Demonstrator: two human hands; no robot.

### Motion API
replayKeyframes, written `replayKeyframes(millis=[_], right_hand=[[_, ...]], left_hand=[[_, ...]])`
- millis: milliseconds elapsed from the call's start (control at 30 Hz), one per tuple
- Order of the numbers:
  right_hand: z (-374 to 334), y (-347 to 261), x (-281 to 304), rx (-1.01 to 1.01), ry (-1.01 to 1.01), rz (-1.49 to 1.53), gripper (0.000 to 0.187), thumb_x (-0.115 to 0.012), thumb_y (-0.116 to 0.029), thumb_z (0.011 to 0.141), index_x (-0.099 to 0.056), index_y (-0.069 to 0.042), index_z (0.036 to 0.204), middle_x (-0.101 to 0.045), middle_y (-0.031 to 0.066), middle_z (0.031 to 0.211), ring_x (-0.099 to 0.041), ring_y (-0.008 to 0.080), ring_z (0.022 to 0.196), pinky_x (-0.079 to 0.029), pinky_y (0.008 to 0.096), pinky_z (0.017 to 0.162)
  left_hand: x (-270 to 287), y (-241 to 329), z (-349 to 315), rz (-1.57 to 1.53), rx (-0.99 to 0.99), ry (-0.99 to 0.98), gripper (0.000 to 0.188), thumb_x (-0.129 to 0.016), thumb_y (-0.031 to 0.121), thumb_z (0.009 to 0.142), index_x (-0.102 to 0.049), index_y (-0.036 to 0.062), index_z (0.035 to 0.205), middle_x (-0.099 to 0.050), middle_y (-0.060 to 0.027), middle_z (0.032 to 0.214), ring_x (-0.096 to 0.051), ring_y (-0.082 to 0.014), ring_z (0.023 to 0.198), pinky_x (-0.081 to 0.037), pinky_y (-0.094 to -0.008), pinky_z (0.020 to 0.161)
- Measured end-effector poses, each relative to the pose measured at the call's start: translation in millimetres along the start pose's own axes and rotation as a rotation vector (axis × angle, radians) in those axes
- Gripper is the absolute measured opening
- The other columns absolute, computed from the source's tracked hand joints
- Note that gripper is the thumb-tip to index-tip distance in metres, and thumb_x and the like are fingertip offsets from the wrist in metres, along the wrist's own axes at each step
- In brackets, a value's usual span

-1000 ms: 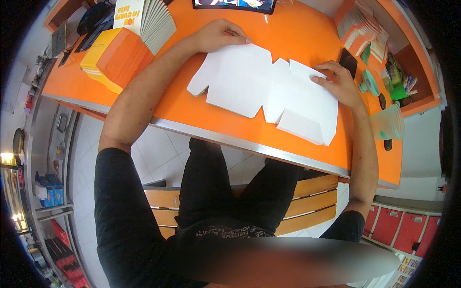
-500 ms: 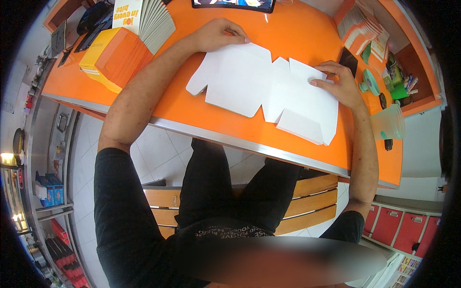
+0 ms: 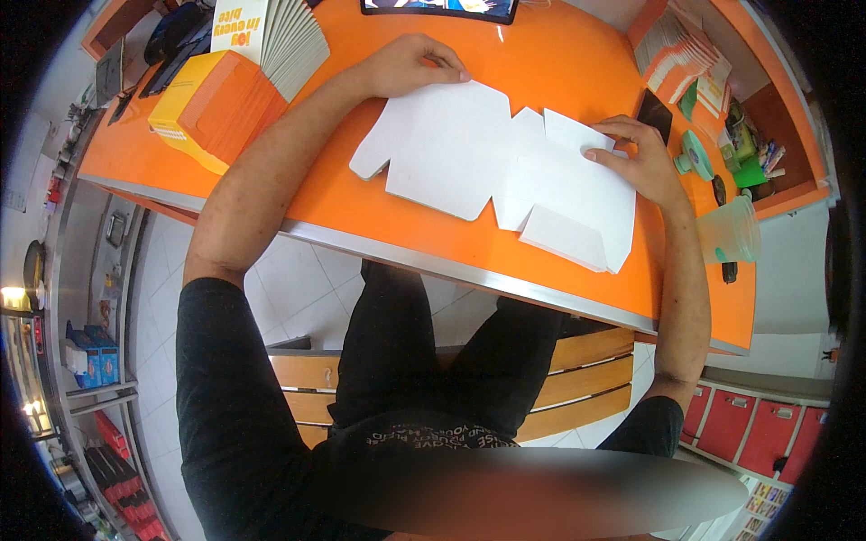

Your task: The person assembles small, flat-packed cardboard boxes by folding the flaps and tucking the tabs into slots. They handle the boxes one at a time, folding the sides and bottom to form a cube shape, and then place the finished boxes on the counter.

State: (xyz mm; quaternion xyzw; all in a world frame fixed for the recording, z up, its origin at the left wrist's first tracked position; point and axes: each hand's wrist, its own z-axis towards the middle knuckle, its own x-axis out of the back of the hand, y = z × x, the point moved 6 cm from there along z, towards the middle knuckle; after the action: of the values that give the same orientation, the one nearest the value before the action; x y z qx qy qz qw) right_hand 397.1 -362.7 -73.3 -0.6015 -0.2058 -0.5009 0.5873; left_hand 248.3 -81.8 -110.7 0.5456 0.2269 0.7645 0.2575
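Cardboard [image 3: 516, 176] lies unfolded on the desk [image 3: 573, 59], right hand [image 3: 639, 155] pinching its flap, left hand [image 3: 417, 68] touching it, grip unclear from here.

Both hands [image 3: 410, 68] on a flat white carton blank [image 3: 451, 149], orange table [image 3: 559, 72], lit screen [image 3: 439, 7] beyond
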Motion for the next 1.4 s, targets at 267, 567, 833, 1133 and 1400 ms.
replayKeyframes(millis=[267, 567, 833, 1133, 1400], right_hand=[[-1.0, -2.1, 0.0, -0.026, -0.011, -0.007, 0.04, -0.081, -0.023, 0.079, -0.073, 0.002, 0.108, -0.072, 0.0145, 0.099, -0.069, 0.0214, 0.086, -0.053, 0.0314, 0.079], [-0.8, -1.6, 0.2, -0.016, -0.036, -0.009, 0.041, -0.08, -0.024, 0.08, -0.072, 0.003, 0.111, -0.072, 0.0151, 0.101, -0.068, 0.0218, 0.088, -0.053, 0.0322, 0.081], [-1.0, -1.0, -0.2, -0.023, -0.028, -0.03, 0.042, -0.08, -0.024, 0.081, -0.072, 0.002, 0.112, -0.072, 0.0149, 0.102, -0.067, 0.0209, 0.089, -0.053, 0.0322, 0.08], [-1.2, 1.3, -1.2, -0.055, -0.032, -0.026, 0.042, -0.08, -0.024, 0.081, -0.072, 0.001, 0.113, -0.072, 0.0148, 0.102, -0.067, 0.0202, 0.088, -0.053, 0.0322, 0.081], [-1.2, 3.8, -1.4, -0.034, -0.034, -0.027, 0.041, -0.078, -0.028, 0.081, -0.073, 0.001, 0.11, -0.073, 0.0161, 0.103, -0.072, 0.0244, 0.088, -0.056, 0.0348, 0.085]], left_hand=[[0.2, 3.9, -0.4, 0.039, 0.041, -0.036, 0.029, -0.063, 0.026, 0.095, -0.075, 0.0031, 0.106, -0.073, -0.0092, 0.104, -0.066, -0.0175, 0.097, -0.051, -0.0326, 0.09], [0.0, 3.0, 0.6, 0.037, -0.002, -0.039, 0.03, -0.065, 0.029, 0.095, -0.075, 0.004, 0.106, -0.073, -0.0089, 0.102, -0.066, -0.0176, 0.097, -0.05, -0.0326, 0.091], [1.1, 7.5, -1.0, 0.048, -0.035, -0.028, 0.028, -0.065, 0.028, 0.094, -0.076, 0.0045, 0.106, -0.073, -0.0085, 0.103, -0.066, -0.0175, 0.097, -0.05, -0.0324, 0.091], [1.8, 10.9, -1.3, 0.039, -0.026, -0.038, 0.026, -0.064, 0.025, 0.095, -0.076, 0.0043, 0.105, -0.073, -0.0082, 0.103, -0.066, -0.0178, 0.098, -0.05, -0.0327, 0.092], [1.3, 13.9, -1.8, 0.055, -0.005, -0.028, 0.026, -0.065, 0.025, 0.093, -0.076, 0.0042, 0.106, -0.074, -0.0096, 0.104, -0.068, -0.0192, 0.098, -0.05, -0.0323, 0.093]])
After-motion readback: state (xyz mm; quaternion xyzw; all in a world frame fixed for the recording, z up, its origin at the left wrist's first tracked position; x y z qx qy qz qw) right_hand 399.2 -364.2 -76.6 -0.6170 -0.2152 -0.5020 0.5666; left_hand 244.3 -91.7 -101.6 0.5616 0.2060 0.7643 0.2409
